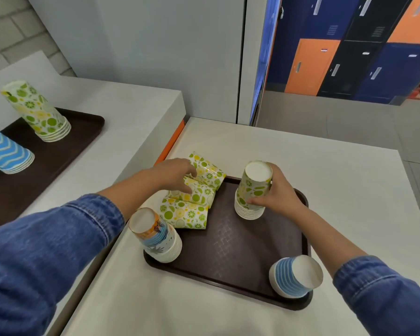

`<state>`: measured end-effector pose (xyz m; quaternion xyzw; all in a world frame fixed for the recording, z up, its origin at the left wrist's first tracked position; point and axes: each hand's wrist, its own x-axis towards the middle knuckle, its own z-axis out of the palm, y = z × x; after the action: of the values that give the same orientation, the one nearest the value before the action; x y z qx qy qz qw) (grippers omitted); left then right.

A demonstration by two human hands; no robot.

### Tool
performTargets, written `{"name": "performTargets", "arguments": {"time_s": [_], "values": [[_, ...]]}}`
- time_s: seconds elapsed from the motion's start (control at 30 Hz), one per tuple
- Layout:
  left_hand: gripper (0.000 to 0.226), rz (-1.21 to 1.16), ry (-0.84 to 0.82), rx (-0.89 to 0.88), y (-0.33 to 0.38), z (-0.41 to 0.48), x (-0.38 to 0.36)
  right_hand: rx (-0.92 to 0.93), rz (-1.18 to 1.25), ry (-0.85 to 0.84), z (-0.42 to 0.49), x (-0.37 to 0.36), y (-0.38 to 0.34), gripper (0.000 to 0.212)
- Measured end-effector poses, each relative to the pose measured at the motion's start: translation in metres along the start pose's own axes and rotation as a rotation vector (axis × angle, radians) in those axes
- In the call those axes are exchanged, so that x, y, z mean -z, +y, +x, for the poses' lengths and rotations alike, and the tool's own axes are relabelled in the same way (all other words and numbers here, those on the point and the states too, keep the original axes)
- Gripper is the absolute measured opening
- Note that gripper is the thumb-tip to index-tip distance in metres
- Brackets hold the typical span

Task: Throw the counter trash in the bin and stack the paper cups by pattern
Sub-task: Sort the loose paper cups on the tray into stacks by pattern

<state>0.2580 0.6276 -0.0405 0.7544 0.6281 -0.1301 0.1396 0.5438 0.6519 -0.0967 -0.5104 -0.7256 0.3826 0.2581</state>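
Left hand (177, 174) is down on the flattened cups (192, 209), fingers and thumb curled round the top one. They lie at 11 o'clock on the tray (240, 251), partly over its rim, long axis running 7 to 1 o'clock. Right hand (279, 192) wraps the upright lime stack (252, 190) at 1 o'clock, so the flattened cups sit at 9 o'clock from it. My left is nearer. I judge them trash, though no bin shows. No brand or writing, only citrus slices.
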Motion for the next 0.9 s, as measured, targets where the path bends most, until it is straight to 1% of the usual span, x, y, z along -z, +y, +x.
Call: {"name": "performTargets", "arguments": {"time_s": [0.13,0.17,0.23,0.27,0.3,0.33,0.37,0.4,0.47,0.5,0.53,0.57,0.6,0.67,0.73,0.8,0.87,0.9], "values": [[0.054,0.054,-0.026,-0.096,-0.003,0.013,-0.005,-0.018,0.014,0.026,-0.002,0.006,0.006,0.097],[0.056,0.082,-0.041,-0.119,-0.002,0.017,-0.007,-0.033,0.022,0.003,-0.003,0.010,0.007,0.103],[0.059,0.141,-0.089,-0.149,-0.002,0.024,-0.011,-0.090,0.046,-0.065,-0.008,0.017,0.005,0.127],[0.061,0.172,-0.109,-0.160,-0.002,0.028,-0.012,-0.116,0.048,-0.078,-0.012,0.021,0.000,0.138],[0.063,0.201,-0.123,-0.171,-0.001,0.030,-0.014,-0.126,0.039,-0.056,-0.017,0.026,-0.008,0.143],[0.065,0.224,-0.133,-0.180,-0.001,0.033,-0.016,-0.109,0.024,0.004,-0.021,0.030,-0.019,0.139],[0.067,0.243,-0.143,-0.187,-0.001,0.034,-0.018,-0.060,0.004,0.091,-0.026,0.033,-0.034,0.130],[0.067,0.258,-0.152,-0.194,-0.002,0.036,-0.020,0.029,-0.025,0.187,-0.031,0.036,-0.052,0.117],[0.067,0.290,-0.163,-0.217,-0.003,0.039,-0.027,0.270,-0.089,0.337,-0.031,0.032,-0.087,0.079],[0.068,0.309,-0.161,-0.231,-0.004,0.040,-0.030,0.359,-0.102,0.367,-0.026,0.025,-0.102,0.063],[0.069,0.328,-0.153,-0.245,-0.005,0.042,-0.032,0.396,-0.094,0.356,-0.017,0.014,-0.115,0.052],[0.070,0.341,-0.144,-0.257,-0.006,0.044,-0.033,0.376,-0.078,0.310,-0.006,0.002,-0.125,0.048],[0.071,0.350,-0.135,-0.267,-0.007,0.045,-0.035,0.310,-0.080,0.244,0.008,-0.012,-0.133,0.049],[0.073,0.361,-0.113,-0.273,-0.007,0.047,-0.037,0.100,-0.145,0.087,0.039,-0.039,-0.137,0.058],[0.072,0.343,-0.091,-0.256,-0.007,0.047,-0.039,-0.111,-0.204,-0.031,0.067,-0.063,-0.127,0.061],[0.070,0.306,-0.054,-0.253,-0.008,0.045,-0.045,-0.243,-0.276,-0.085,0.083,-0.080,-0.112,0.057],[0.066,0.290,-0.011,-0.281,-0.011,0.043,-0.049,-0.310,-0.352,-0.119,0.093,-0.091,-0.096,0.056],[0.065,0.288,0.009,-0.296,-0.012,0.042,-0.052,-0.325,-0.389,-0.145,0.097,-0.096,-0.090,0.059]]}}
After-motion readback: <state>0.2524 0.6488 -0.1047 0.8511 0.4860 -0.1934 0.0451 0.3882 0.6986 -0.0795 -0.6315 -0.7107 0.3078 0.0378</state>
